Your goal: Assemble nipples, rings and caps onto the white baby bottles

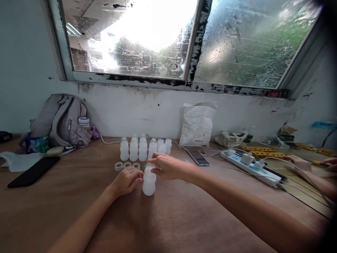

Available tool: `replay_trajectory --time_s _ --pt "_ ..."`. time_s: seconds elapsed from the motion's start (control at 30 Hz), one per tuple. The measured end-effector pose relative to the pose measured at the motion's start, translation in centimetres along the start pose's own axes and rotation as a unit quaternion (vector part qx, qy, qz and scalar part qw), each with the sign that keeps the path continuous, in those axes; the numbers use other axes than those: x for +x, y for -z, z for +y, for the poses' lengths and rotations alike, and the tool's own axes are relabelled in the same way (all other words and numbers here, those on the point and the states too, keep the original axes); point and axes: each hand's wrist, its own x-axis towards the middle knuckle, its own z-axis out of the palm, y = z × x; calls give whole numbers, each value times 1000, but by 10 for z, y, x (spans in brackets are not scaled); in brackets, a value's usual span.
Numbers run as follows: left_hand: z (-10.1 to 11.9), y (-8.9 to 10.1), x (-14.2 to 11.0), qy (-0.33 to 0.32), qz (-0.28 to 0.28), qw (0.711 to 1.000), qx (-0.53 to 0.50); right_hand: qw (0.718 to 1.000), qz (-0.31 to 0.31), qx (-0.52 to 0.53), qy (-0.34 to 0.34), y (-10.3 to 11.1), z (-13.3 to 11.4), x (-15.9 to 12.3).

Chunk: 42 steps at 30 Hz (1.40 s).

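Note:
A frosted white baby bottle stands upright on the wooden table in front of me. My right hand is closed round its top, thumb and fingers at the neck, hiding part of the upper end. Just left of this bottle, my left hand rests low over the table with its fingers apart, the tips close to the bottle's side; I cannot tell if they touch. Behind the left hand lie several white rings, one of them a collar ring. Further back stands a row of similar bottles, several with clear domed caps.
A white padded bag leans on the wall, with a phone before it. To the right are a power strip with cables and another person's hand. A backpack and black phone lie left.

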Motion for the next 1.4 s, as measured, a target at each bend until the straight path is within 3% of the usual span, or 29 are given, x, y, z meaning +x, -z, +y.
replay_trajectory --time_s 0.13,0.23,0.33,0.43,0.53,0.67,0.87,1.1,1.4 --pt "-10 1 -2 35 33 998 36 999 25 32 -11 -5 4 0" --pt "-18 -3 -3 56 50 995 63 991 67 104 -42 10 18 4" --pt "-23 -7 -3 65 59 993 75 965 181 170 -86 46 42 13" --pt "-24 -9 -3 68 57 993 76 909 364 158 -129 80 68 29" --pt "-23 -10 -3 70 57 993 77 873 441 115 -174 92 88 54" --pt "-22 -11 -2 70 55 993 80 905 357 30 -232 70 108 92" --pt "-18 -10 1 60 37 995 69 934 246 12 -261 24 133 128" --pt "-19 -15 2 60 33 996 53 955 126 13 -267 -4 150 138" --pt "-18 -19 3 69 17 996 49 966 60 33 -250 -9 152 133"
